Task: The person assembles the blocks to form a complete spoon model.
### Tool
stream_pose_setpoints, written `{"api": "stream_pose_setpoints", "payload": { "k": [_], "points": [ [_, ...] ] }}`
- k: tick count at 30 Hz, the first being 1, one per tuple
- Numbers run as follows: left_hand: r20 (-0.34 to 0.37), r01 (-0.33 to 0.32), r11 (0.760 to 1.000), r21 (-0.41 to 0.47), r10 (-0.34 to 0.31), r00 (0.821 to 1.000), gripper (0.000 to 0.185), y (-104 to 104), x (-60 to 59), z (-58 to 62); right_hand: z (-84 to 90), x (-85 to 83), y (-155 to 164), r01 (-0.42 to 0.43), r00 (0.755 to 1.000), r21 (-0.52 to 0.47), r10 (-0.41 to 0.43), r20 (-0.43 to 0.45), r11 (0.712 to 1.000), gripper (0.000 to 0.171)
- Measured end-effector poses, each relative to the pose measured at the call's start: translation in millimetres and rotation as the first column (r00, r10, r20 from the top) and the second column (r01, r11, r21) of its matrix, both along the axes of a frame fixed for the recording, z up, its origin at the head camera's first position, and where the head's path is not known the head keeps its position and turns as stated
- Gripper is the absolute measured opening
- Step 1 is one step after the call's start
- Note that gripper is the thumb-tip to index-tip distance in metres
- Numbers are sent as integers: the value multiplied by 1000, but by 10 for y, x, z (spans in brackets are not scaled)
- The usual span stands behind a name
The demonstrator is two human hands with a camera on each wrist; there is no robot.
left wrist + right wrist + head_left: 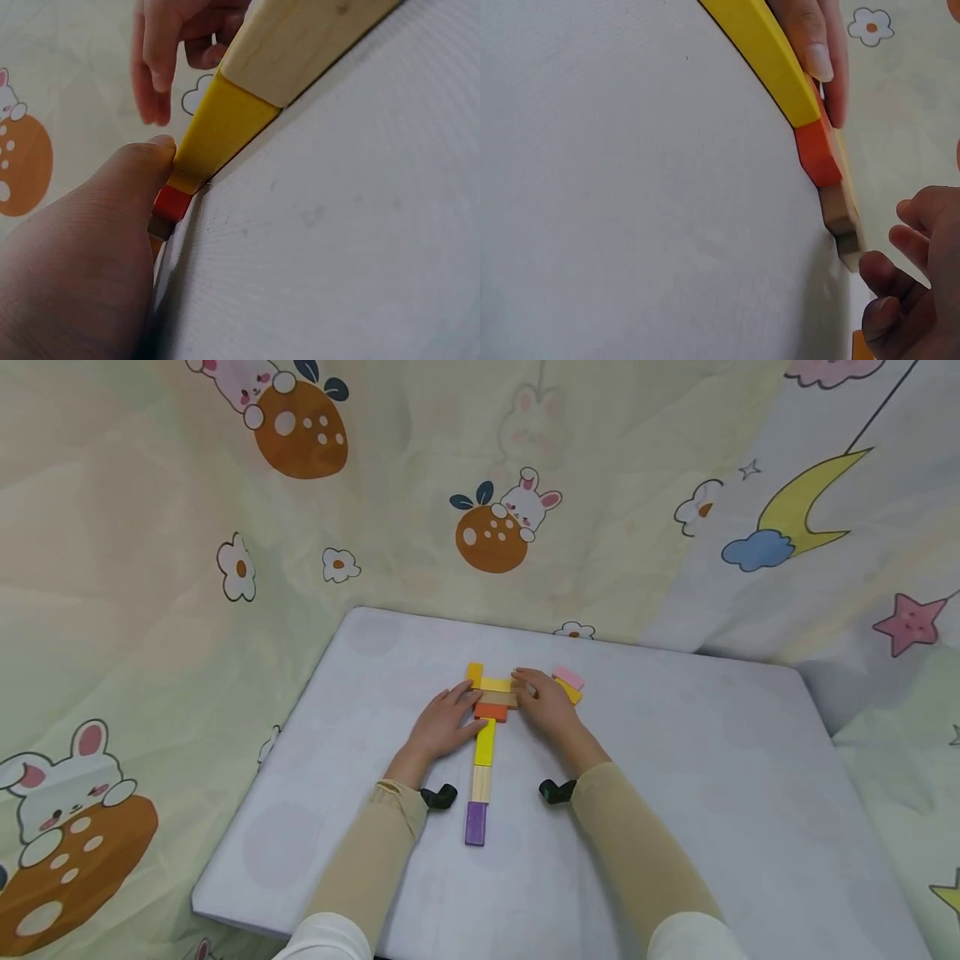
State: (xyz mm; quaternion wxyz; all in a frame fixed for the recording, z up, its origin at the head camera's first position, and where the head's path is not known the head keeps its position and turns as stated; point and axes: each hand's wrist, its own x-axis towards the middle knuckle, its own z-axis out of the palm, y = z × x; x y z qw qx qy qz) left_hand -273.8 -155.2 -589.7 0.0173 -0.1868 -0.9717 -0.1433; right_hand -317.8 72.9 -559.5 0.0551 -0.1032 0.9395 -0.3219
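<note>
**Flanking a block line that runs straight back toward the wrists**

Resting flat on the pale grey mat (675,760), the left hand (447,724) lies with relaxed fingers, its thumb tip touching the side of the long yellow wooden block (485,742) just to its right, and it grips nothing. That block's long axis points from the fingers back toward the person, continuing into a natural wood block (481,783) and a purple one (476,823). Ahead of it sits the short orange-red wooden block (491,712), then a tan wooden block (498,697) lying crosswise. The right hand (546,702) has loosely curled fingers at the tan block's right end; whether it actually pinches it I cannot tell. Both hands seem equally near.
</note>
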Motion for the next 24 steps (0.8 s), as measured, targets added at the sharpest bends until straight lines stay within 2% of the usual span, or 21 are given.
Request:
{"api": "stream_pose_setpoints", "payload": {
  "k": [6,8,15,24],
  "points": [
    [18,-15,1000,4,15,1000,67,3,15,33,43,98,396,77,990,-58,-83,-110,995,34],
    [17,-15,1000,6,15,1000,67,2,16,28,65,150,532,107,986,-79,-116,-122,991,33],
    [9,-10,1000,2,10,1000,67,-17,9,-15,33,265,856,238,968,-99,-244,-52,966,34],
    [5,0,1000,22,0,1000,67,-13,11,-28,-166,288,969,247,968,-85,-250,-26,965,41]
  ]
}}
